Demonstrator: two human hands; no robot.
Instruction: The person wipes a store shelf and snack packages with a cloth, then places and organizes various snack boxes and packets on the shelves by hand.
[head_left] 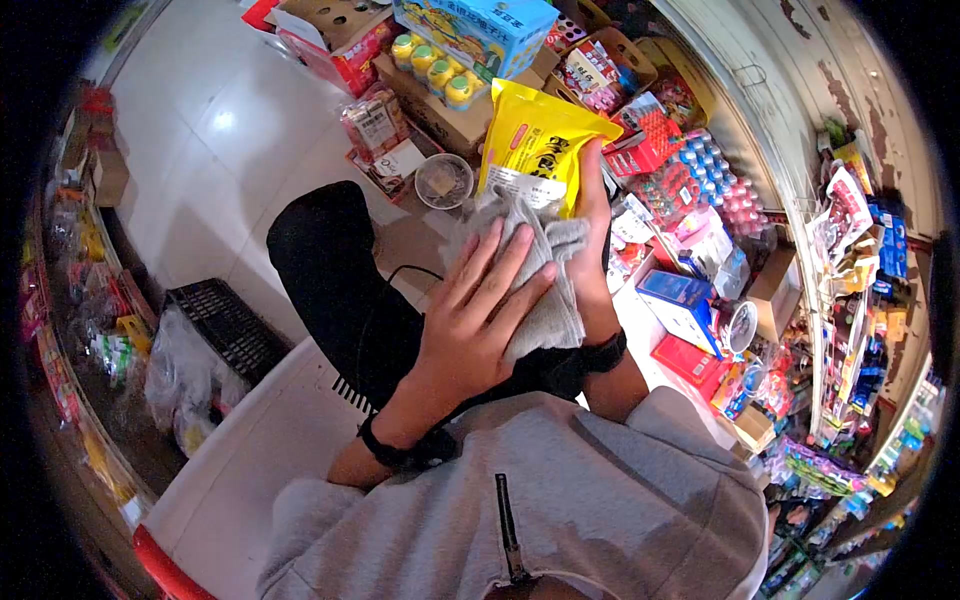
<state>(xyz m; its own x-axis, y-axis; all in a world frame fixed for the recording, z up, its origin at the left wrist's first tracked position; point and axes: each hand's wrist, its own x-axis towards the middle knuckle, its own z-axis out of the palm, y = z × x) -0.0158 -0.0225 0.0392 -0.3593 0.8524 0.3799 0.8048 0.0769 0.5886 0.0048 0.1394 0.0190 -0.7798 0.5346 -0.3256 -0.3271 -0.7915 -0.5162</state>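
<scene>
Over the lap (370,330), the right hand (596,225) grips the yellow packet (540,135) while the open left hand (468,325) presses a gray cloth (550,295) against it, where hard rubbing could crease its film.

Can't see the bottom of the yellow packet (540,140), the gray cloth (545,265) covers it. Most of the right hand (592,235) is hidden behind those two as well. Blue carton (485,30) gets chopped by the top edge, and the tiny labels on the far-right shelf goods (885,270) are unreadable lol.
</scene>
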